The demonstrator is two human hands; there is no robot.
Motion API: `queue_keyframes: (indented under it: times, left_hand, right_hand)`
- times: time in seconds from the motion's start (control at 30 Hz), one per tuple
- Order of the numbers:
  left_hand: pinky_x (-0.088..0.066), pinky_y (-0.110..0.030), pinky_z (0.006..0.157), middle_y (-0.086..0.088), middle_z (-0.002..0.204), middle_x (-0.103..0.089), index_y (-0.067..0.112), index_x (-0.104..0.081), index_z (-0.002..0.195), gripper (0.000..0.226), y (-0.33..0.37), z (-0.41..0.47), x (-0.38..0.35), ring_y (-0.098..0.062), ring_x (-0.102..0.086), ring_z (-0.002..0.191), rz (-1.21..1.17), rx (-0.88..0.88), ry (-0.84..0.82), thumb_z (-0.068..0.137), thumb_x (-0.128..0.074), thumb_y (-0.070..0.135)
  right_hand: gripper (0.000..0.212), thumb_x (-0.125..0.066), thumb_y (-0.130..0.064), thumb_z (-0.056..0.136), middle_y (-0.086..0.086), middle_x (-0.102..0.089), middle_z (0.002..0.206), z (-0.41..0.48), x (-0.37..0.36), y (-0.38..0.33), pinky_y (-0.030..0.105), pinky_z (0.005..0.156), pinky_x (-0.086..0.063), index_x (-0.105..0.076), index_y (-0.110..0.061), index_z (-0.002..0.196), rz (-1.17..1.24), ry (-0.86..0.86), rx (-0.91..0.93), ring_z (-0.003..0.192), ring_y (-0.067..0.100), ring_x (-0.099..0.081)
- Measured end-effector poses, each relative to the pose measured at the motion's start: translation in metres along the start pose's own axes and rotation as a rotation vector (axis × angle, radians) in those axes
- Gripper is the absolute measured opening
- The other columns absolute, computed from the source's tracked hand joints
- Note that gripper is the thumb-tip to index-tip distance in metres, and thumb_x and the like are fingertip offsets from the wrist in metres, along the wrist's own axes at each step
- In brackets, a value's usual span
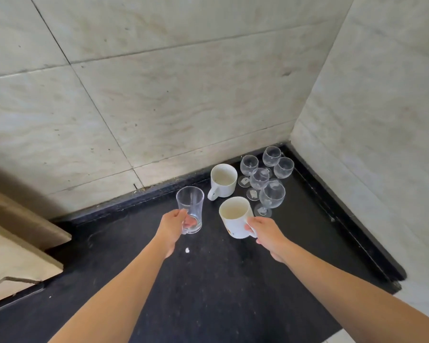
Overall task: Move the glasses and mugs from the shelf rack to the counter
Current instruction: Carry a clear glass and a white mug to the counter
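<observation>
My left hand point(172, 229) grips the handle of a clear glass mug point(190, 206), upright just above the black counter point(208, 288). My right hand point(265, 233) holds a white mug point(234, 216) by its handle, tilted slightly towards me, a small print on its side. Another white mug point(223, 180) stands on the counter near the back wall. Several stemmed wine glasses point(270, 179) stand grouped in the back right corner. The shelf rack is out of view.
Marble-tiled walls close off the counter at the back point(183, 95) and at the right point(372, 120). A beige ledge point(15, 233) juts in at the left. A small white speck point(187, 250) lies on the counter between my arms.
</observation>
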State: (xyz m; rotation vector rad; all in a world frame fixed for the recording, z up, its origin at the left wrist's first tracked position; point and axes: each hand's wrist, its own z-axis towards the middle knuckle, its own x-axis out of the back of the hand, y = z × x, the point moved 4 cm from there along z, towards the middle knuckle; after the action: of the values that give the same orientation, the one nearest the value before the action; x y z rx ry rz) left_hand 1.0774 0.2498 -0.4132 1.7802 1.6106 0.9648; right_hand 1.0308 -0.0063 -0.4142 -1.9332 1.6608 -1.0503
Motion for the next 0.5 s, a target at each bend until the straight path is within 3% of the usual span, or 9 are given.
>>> queue_keyframes:
  times: [0.23, 0.37, 0.5]
  left_hand:
    - [-0.046, -0.042, 0.093, -0.009, 0.085, -0.066, 0.007, -0.062, 0.085, 0.030, 0.012, 0.044, -0.003, -0.024, -0.056, 0.086, -0.060, -0.036, -0.041, 0.101, -0.042, 0.021]
    - [-0.041, -0.045, 0.105, -0.008, 0.088, -0.067, 0.006, -0.064, 0.091, 0.030, 0.009, 0.059, 0.000, -0.023, -0.057, 0.089, -0.062, -0.029, -0.055, 0.102, -0.040, 0.020]
    - [-0.035, -0.050, 0.112, -0.009, 0.099, -0.067, 0.007, -0.066, 0.090, 0.032, 0.006, 0.067, 0.005, -0.025, -0.058, 0.100, 0.000, -0.022, -0.059, 0.102, -0.040, 0.021]
  right_hand:
    - [0.025, -0.050, -0.029, 0.097, 0.006, -0.061, 0.120, 0.041, -0.008, -0.005, 0.035, 0.091, -0.044, -0.069, -0.013, 0.101, -0.004, -0.048, 0.007, 0.111, 0.023, -0.053]
    - [0.028, -0.047, -0.031, 0.100, 0.002, -0.061, 0.117, 0.053, -0.013, -0.002, 0.030, 0.079, -0.045, -0.069, -0.015, 0.102, -0.003, -0.087, 0.017, 0.104, 0.016, -0.054]
    - [0.028, -0.044, -0.031, 0.102, 0.007, -0.062, 0.117, 0.058, -0.014, 0.011, 0.035, 0.085, -0.047, -0.067, -0.015, 0.102, -0.025, -0.094, 0.001, 0.100, 0.020, -0.055]
